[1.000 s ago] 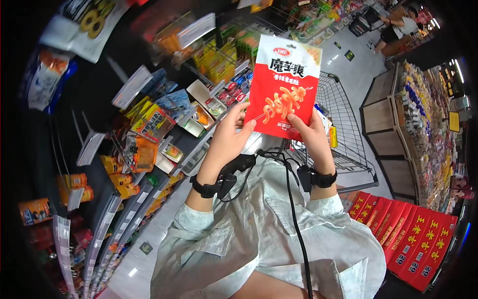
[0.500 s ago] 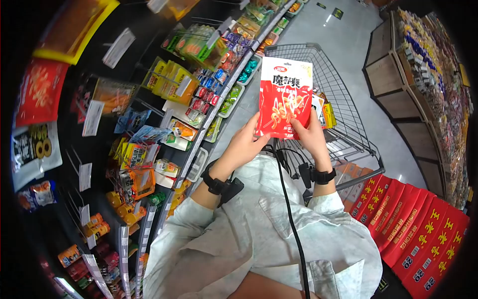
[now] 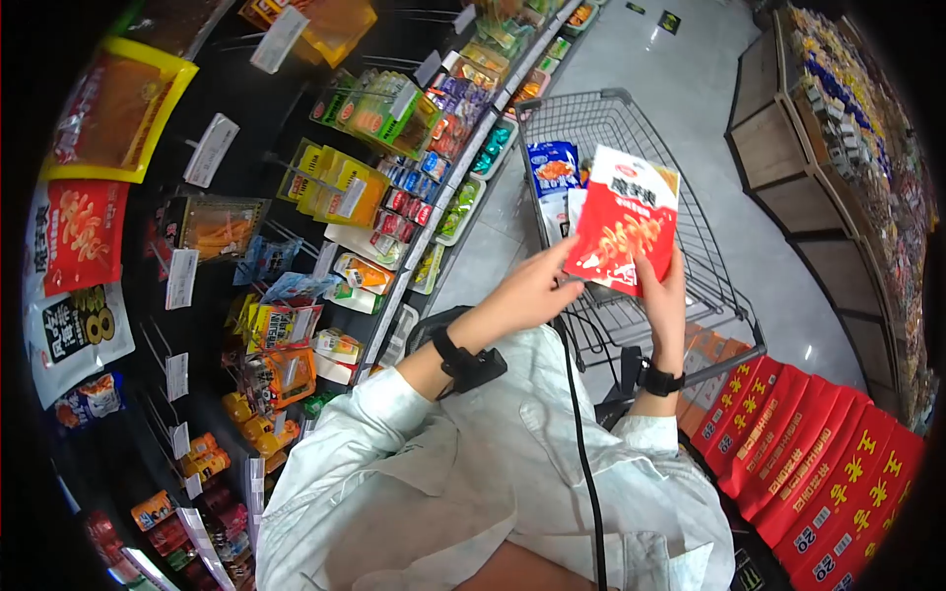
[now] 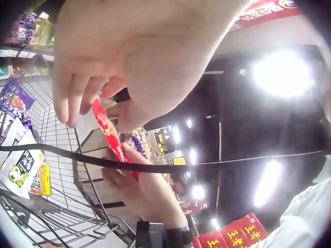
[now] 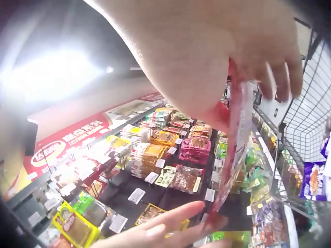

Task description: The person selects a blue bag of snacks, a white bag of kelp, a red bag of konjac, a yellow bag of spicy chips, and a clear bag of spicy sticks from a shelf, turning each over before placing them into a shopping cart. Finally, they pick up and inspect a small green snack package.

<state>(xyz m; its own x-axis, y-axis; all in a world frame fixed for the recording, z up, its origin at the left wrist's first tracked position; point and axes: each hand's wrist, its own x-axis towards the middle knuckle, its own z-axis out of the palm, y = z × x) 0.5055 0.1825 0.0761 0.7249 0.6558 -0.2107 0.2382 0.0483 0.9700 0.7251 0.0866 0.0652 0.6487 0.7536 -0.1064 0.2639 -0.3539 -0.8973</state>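
Note:
A red-and-white snack packet (image 3: 623, 236) is held up over the shopping cart (image 3: 724, 364), its printed front facing me and its top leaning right. My right hand (image 3: 664, 303) pinches its lower right edge, thumb on the front and fingers behind. At the packet's lower left edge is my left hand (image 3: 537, 291), fingers mostly straight and fingertips right at the edge. Edge-on, the packet (image 4: 109, 132) shows as a thin red strip in the left wrist view. Inside the cart lie a blue packet (image 3: 553, 165) and a white packet (image 4: 21, 168).
Hanging snack bags and price tags fill the shelves (image 3: 286, 325) on the left. Stacked red boxes (image 3: 798, 443) stand near me at the lower right. Wooden bins (image 3: 769, 128) of small packs line the right side. A black cable (image 3: 583, 433) runs down my front.
The packet has moved right and tilted, uncovering the blue packet in the cart. My left hand has straightened its fingers at the packet's edge, while the right hand keeps its pinch.

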